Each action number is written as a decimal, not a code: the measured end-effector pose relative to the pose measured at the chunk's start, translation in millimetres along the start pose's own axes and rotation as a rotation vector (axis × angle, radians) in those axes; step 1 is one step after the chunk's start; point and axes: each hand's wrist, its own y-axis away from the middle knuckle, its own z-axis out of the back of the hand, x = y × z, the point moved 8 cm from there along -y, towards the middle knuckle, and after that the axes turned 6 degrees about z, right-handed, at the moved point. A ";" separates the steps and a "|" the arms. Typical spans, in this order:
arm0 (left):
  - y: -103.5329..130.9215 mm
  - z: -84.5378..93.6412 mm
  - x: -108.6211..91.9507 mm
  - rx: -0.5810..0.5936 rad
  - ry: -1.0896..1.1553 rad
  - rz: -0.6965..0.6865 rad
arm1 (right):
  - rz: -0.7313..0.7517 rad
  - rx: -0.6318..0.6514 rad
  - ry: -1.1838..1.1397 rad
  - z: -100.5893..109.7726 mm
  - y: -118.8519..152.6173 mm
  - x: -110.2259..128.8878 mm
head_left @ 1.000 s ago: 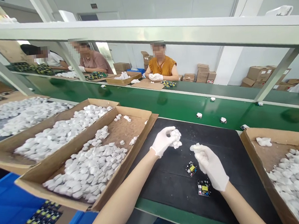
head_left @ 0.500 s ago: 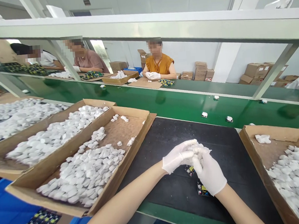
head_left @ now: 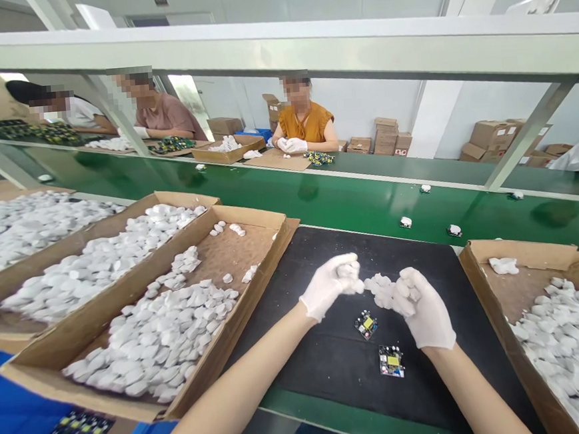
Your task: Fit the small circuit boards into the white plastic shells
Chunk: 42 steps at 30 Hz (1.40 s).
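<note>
- Gloved in white, my left hand (head_left: 331,285) curls around several white lumps; fingers hide their exact number
- Thumb and fingers of my right hand (head_left: 423,308) grip one cluster of white lumps (head_left: 381,290), its far end just beside my left fingers
- Two circuit boards (head_left: 366,324) lie below my hands on one black mat (head_left: 327,381)
- Two cardboard trays (head_left: 277,261) stand at my left and one cardboard tray (head_left: 520,255) at my right, their white lumps too many to count
- Four lump-topped boards (head_left: 405,222) sit plainly on the green belt (head_left: 349,205), ahead rightward
- Three co-workers (head_left: 312,125) sit across the belt
</note>
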 end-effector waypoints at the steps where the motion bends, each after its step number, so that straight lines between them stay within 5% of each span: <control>1: -6.4 11.9 0.9 -0.072 -0.042 -0.008 | 0.007 -0.007 -0.031 2.3 -2.5 3.4; 5: -19.6 56.2 6.9 -0.324 -0.305 0.009 | 0.036 0.064 -0.077 1.1 -5.2 11.6; 8: -15.3 71.4 6.5 -0.416 -0.537 0.031 | 0.042 0.120 -0.011 -3.3 -2.0 9.4; 13: -1.5 71.0 -12.6 -0.506 -0.828 0.022 | 0.059 0.113 0.066 -3.2 0.9 5.6; 16: 8.6 56.7 -37.8 -0.556 -0.997 -0.140 | 0.036 0.049 0.062 4.9 -0.7 6.2; 18: 14.0 28.5 -47.7 -0.359 -1.069 -0.336 | 0.033 -0.017 0.022 13.3 -3.2 8.3; 20: 24.4 -9.3 -42.0 0.052 -1.053 -0.495 | 0.053 -0.059 -0.004 20.7 -6.7 11.2; 22: 39.6 -36.6 -26.9 0.406 -1.037 -0.546 | 0.086 -0.066 0.010 25.2 -11.0 13.6; 24: 46.5 -46.8 -10.6 0.550 -1.088 -0.514 | 0.089 -0.014 0.027 23.4 -15.0 12.3; 28: 43.8 -48.4 5.3 0.571 -1.175 -0.476 | 0.031 0.088 0.038 13.9 -16.5 2.5; 33: 46.5 -48.9 -4.5 0.616 -1.082 -0.504 | 0.081 0.058 0.150 14.8 -13.9 1.7; 42: 32.6 -30.3 -0.2 0.413 -1.115 -0.350 | 0.168 -0.029 0.308 24.7 -10.6 12.2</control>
